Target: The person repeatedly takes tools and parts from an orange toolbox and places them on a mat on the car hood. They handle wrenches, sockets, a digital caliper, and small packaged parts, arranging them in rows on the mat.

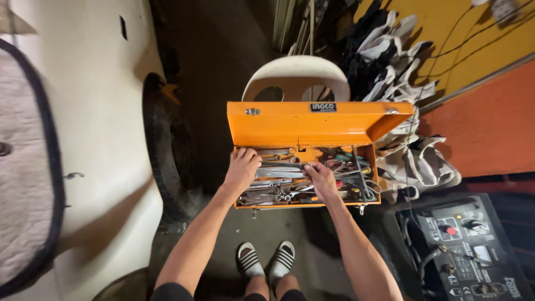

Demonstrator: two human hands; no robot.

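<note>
**Both hands in the open orange toolbox**

You stand over an orange metal toolbox [312, 125], its lid swung up and back toward 12 o'clock. On the lid's outer face sits a small black rectangular label [322, 107] near the middle, with a silver latch plate [252, 111] at its 9 o'clock end. The box rests on a white plastic chair [295, 75].

Your left hand [242, 167] lies palm down on the wrenches [273, 181] at the box's left side, fingers curled loosely over the steel; you cannot tell whether it grips one. Your right hand [322, 179] is in the middle of the tray, fingers bent down among the tools, and any hold there is hidden too. Pliers with red and green handles [345, 161] lie at 3 o'clock of that hand.

At 5 o'clock of the box stands a black machine [468, 245] with a red knob and white printed panels. Pale cloth bags [401, 61] pile up at 1 o'clock against a yellow and orange wall [485, 117]
</note>
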